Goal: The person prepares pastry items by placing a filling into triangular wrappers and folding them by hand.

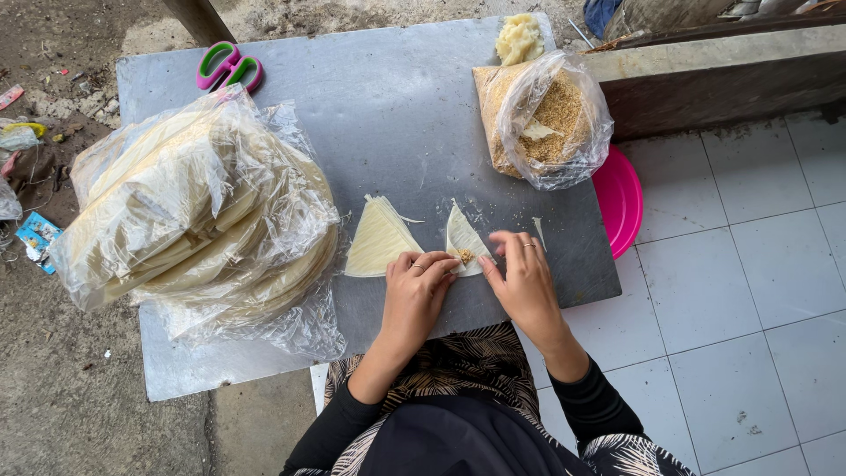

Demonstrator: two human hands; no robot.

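Observation:
A thin triangular pastry sheet (462,236) lies on the grey board (388,106) with a small heap of brown crumb filling (463,256) at its near end. My left hand (418,286) pinches the sheet's near left edge beside the filling. My right hand (520,273) presses its near right edge with the fingertips. Just left of the hands lies a stack of cut triangular sheets (379,240).
A big clear bag of round wrappers (194,211) fills the board's left side. A plastic bag of brown crumbs (546,119) and a pale dough lump (518,37) sit at the far right, above a pink plate (621,198). Pink-green scissors (229,66) lie far left.

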